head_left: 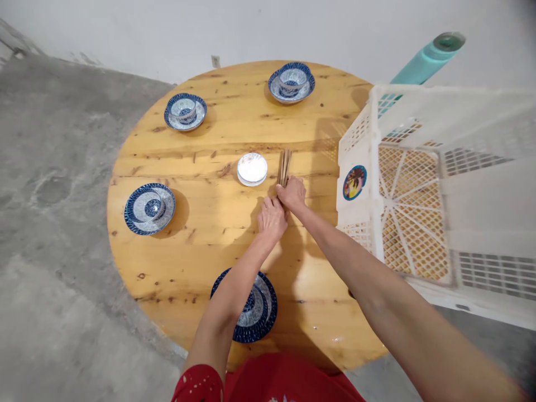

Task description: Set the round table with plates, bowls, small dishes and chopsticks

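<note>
A bundle of wooden chopsticks (285,163) lies near the middle of the round table, pointing away from me. My right hand (292,194) is closed round the bundle's nearer part. Just below it, my left hand (272,219) curls at the bundle's near end, its fingertips partly hidden. A short stack of small white dishes (252,169) stands left of the chopsticks, apart from both hands. Beneath my left forearm, a blue-and-white plate (268,307) with a bowl on it is partly covered.
More blue-and-white plates with bowls sit at the left (133,215), back left (196,120) and back (307,89) of the wooden table (201,229). A large white plastic crate (360,139) occupies the right side. Behind it leans a turquoise roll (427,62).
</note>
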The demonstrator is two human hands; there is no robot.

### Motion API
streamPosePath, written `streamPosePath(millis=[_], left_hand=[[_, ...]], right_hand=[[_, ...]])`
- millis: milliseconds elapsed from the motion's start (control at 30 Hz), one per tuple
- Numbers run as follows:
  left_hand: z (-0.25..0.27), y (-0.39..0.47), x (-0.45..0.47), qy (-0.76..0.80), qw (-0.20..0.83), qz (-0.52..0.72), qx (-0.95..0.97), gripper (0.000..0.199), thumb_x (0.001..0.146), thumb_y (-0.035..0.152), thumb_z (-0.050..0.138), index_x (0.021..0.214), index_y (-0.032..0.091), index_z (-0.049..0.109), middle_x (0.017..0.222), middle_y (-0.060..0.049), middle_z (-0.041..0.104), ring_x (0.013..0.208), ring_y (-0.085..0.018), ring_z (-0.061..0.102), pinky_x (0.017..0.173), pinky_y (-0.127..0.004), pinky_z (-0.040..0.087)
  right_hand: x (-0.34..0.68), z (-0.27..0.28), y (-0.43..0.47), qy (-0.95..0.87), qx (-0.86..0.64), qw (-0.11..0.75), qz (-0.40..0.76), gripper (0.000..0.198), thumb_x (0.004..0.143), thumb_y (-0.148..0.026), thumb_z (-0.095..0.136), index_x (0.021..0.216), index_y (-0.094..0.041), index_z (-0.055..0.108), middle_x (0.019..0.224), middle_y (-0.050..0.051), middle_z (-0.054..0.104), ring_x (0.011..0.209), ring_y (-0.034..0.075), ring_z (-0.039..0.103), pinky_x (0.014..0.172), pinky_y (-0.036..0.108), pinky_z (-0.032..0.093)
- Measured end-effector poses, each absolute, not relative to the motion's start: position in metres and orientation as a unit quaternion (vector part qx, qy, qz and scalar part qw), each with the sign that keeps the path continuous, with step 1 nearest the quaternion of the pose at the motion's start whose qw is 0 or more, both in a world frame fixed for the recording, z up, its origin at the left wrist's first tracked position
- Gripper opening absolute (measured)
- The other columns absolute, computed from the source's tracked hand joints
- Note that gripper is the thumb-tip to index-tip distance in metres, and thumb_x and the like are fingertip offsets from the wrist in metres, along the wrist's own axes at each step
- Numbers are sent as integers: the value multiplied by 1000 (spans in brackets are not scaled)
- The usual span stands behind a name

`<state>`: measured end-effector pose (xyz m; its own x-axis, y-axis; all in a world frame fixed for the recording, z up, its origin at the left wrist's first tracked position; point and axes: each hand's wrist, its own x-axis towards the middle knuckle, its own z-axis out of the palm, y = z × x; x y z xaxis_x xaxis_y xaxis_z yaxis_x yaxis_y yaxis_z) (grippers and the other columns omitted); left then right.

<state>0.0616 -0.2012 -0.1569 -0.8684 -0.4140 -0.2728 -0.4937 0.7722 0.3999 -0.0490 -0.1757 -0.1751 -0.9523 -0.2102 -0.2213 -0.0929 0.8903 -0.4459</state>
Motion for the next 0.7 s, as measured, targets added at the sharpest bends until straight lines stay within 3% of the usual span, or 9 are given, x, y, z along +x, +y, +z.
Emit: streamPosePath(millis=[267,500,700], left_hand=[[-159,-211,71,936,61,225,-264,39,100,40,57,128,14,49,129,-18,52,120,-28,56,91,-35,51],[-160,-213,72,940,51,234,-242,29,102,30,53,126,15,50,130,-16,53,122,-26,53,96,-34,48],[-162,-214,71,937,51,252,-236,29,102,32,53,126,16,52,129,-16,55,122,-26,53,97,-35,47]], right_hand=[[-49,-182,-169,953,-36,124,-274,24,93,-37,56,102,-16,64,107,17,67,103,29,61,96,41,48],[-44,-179,-165,956,-48,130,-258,19,90,-22,53,103,-18,66,107,14,68,102,27,62,96,38,48],[-48,-172,-169,957,-60,145,-246,27,90,-15,52,109,-17,71,101,13,73,106,28,66,95,37,50]])
